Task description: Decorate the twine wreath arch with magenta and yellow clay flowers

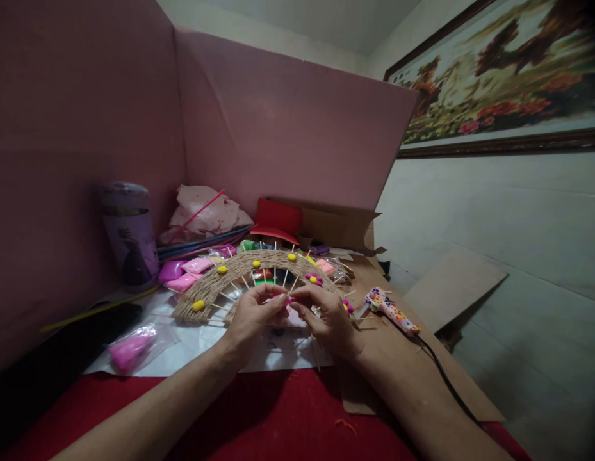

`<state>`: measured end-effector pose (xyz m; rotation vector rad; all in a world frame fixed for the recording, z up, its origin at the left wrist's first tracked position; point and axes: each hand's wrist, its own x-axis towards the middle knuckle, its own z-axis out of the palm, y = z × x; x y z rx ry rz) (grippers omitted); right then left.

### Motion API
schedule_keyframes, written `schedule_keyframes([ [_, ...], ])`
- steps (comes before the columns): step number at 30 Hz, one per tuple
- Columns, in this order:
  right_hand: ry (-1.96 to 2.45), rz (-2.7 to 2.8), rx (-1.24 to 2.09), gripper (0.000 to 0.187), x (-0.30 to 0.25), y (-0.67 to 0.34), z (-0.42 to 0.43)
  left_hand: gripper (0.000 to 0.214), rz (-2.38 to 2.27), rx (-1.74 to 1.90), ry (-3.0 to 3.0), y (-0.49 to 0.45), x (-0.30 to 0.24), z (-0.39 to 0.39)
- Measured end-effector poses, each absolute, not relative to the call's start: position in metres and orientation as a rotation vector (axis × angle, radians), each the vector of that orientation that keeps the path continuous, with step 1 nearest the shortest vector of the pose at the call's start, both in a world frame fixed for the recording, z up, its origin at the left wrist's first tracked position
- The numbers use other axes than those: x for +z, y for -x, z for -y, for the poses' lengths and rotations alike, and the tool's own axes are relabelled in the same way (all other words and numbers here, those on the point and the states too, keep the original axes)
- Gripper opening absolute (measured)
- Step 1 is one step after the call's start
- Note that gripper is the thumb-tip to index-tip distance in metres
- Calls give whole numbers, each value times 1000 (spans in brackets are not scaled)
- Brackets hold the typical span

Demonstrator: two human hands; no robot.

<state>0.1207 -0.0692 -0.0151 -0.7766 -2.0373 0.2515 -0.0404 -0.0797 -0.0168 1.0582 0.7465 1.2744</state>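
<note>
My left hand (259,314) and my right hand (328,315) meet over the front of a woven arch. Both have thumb and fingertips closed on a small piece of pink clay (288,303), partly hidden by the fingers. Behind them the half-ring arch (239,264) is wound from tan cord over thin wooden sticks that poke out on both edges. Yellow clay discs (222,269) sit along its band. Toward its right side is a magenta flower (313,279) with a yellow centre, and another flower (348,307) lies partly behind my right hand.
A corded, flower-patterned glue gun (392,311) lies on cardboard (451,384) at the right. Bagged pink clay (131,349) is at front left, with more packets (184,274) behind. A purple tumbler (129,237) stands at left. A red cap-like object (277,218) and pink panels (287,121) stand behind.
</note>
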Motion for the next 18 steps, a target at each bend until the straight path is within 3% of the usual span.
schedule_keyframes([
  [18,715,2143,188,6,-13,-120,72,23,-802,1277,-1114,38,-12,83],
])
